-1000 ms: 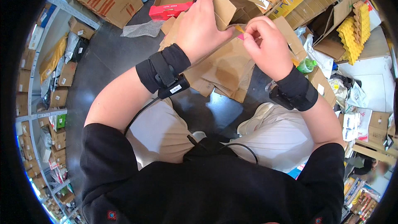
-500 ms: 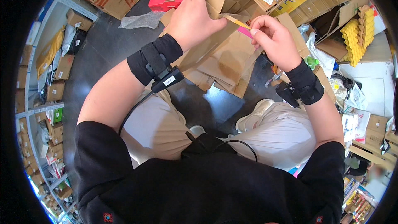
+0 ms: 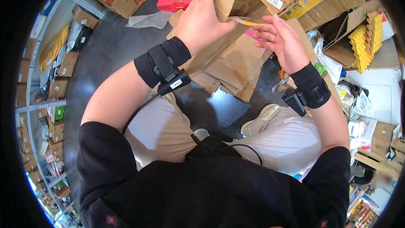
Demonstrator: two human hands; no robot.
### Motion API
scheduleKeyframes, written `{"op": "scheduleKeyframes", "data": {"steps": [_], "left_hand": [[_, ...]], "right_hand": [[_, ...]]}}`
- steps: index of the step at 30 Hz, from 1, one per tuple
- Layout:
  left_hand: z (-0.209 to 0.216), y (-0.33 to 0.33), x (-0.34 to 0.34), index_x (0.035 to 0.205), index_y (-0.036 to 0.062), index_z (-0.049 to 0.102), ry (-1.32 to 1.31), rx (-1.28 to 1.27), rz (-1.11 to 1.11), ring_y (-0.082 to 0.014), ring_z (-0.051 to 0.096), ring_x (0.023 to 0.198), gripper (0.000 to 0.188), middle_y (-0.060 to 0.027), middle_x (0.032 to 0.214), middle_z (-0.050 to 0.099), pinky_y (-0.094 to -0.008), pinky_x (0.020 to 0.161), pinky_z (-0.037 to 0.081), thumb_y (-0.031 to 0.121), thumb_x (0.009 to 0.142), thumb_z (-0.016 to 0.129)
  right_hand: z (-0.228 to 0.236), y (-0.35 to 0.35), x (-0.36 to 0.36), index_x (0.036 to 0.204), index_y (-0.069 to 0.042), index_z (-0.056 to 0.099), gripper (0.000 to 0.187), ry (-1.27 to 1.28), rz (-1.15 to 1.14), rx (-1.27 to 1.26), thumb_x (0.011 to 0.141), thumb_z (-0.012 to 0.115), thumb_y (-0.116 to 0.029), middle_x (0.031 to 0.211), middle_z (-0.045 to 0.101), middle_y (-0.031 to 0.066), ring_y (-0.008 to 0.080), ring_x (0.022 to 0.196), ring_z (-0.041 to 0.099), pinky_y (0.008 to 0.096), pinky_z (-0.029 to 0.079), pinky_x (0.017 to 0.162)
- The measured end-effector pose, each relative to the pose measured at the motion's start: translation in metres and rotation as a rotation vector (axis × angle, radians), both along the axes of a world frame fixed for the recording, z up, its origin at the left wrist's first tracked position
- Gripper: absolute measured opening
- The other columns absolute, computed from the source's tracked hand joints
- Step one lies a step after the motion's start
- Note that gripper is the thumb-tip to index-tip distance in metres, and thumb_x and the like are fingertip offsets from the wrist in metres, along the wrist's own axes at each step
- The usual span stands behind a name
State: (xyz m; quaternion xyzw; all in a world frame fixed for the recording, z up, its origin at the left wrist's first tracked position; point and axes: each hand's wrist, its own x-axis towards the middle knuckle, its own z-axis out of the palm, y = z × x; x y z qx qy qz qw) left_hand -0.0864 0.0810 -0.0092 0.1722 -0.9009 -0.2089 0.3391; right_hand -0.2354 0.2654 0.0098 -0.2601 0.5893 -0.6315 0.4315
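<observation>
My left hand (image 3: 203, 27) is closed on the side of an opened brown cardboard box (image 3: 225, 5), its thumb along the near edge. The box stands tilted in front of me, with its flaps spread. A thin yellow strip (image 3: 249, 23), perhaps tape, sticks out from the box edge toward the right. Just beyond the strip's end is my right hand (image 3: 287, 44), its fingers stretched and spread, with nothing seen in them. Whether a fingertip touches the strip is hard to tell. Flattened cardboard (image 3: 231, 65) lies on the floor below the box.
A red open carton (image 3: 175, 3) and a grey foam sheet (image 3: 147, 21) lie at the far left. Shelves (image 3: 28, 109) of parcels line the left side. Yellow egg-crate foam (image 3: 361, 44), cartons and plastic bags crowd the right. My legs are below the cardboard.
My right hand has let go of the yellow strip; its fingers have opened out from a pinch. My left hand still holds the box. The whole view has shifted slightly.
</observation>
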Motion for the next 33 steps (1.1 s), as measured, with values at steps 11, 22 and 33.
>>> {"op": "scheduleKeyframes", "data": {"steps": [11, 22, 33], "left_hand": [[0.005, 0.028, -0.004, 0.135, -0.0078, 0.042, -0.125, -0.024, -0.052, -0.0394, 0.062, 0.112, 0.086, -0.0273, 0.119, 0.061, -0.0430, 0.095, 0.051, 0.028, 0.069, 0.083], [-0.015, -0.012, -0.004, 0.133, -0.0099, 0.040, -0.089, 0.086, -0.015, -0.0396, 0.062, 0.112, 0.082, -0.0290, 0.120, 0.060, -0.0419, 0.095, 0.051, 0.034, 0.076, 0.080], [-0.015, -0.012, 0.004, 0.145, -0.0039, 0.031, -0.114, 0.132, -0.037, -0.0397, 0.060, 0.118, 0.089, -0.0302, 0.128, 0.056, -0.0403, 0.099, 0.049, 0.032, 0.079, 0.079]], "right_hand": [[-0.005, 0.000, 0.006, 0.124, 0.002, 0.053, 0.041, 0.232, 0.128, -0.018, 0.092, 0.072, -0.014, 0.103, 0.068, 0.0078, 0.0138, 0.089, 0.065, 0.0254, 0.051, 0.077], [-0.001, 0.030, -0.057, 0.126, -0.011, 0.054, 0.025, -0.535, 0.058, -0.295, 0.100, 0.056, -0.011, 0.104, 0.061, 0.0022, 0.0181, 0.100, 0.058, 0.0347, 0.047, 0.086], [-0.003, 0.027, -0.054, 0.121, -0.002, 0.054, 0.021, -0.520, 0.176, -0.296, 0.100, 0.053, -0.005, 0.101, 0.053, 0.0049, 0.0168, 0.086, 0.049, 0.0303, 0.044, 0.079]]}}
